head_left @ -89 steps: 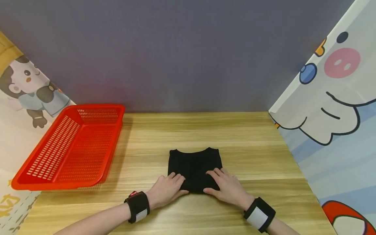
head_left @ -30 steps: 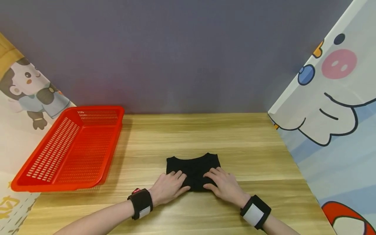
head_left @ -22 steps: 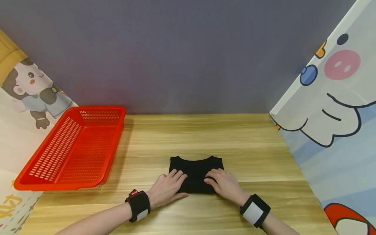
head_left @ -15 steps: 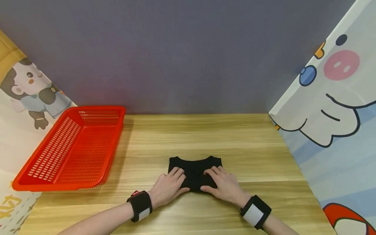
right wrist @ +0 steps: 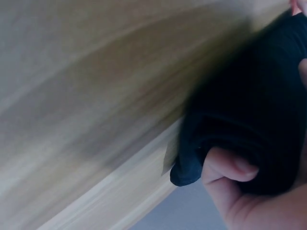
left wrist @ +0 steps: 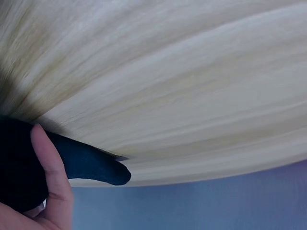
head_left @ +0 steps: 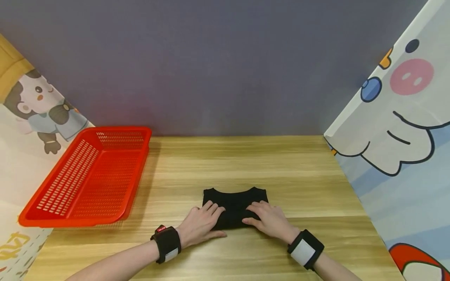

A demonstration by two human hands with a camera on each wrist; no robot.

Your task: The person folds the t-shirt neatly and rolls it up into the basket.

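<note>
A folded black top (head_left: 233, 203) with a scooped neckline on its far side lies on the wooden table. My left hand (head_left: 198, 226) rests on its near left corner, fingers over the cloth and thumb stretched along the table by the near edge. On the near right side my right hand (head_left: 272, 222) holds the cloth, fingers bent over it and thumb at the near edge. The left wrist view has one finger (left wrist: 52, 167) lying across the dark fabric. In the right wrist view a bent digit (right wrist: 230, 167) hooks into a rolled layer of the top.
A red plastic basket (head_left: 140, 175) with slotted walls stands at the table's left side. Behind the table (head_left: 239, 156) rises a grey panel (head_left: 225, 70). Cartoon-printed panels flank it on the left (head_left: 49, 113) and right (head_left: 404, 128).
The top's far edge has come toward me while its near edge stays about level, so less cloth shows lengthwise. Both hands stay at its near corners; the left thumb has slid off the cloth.
</note>
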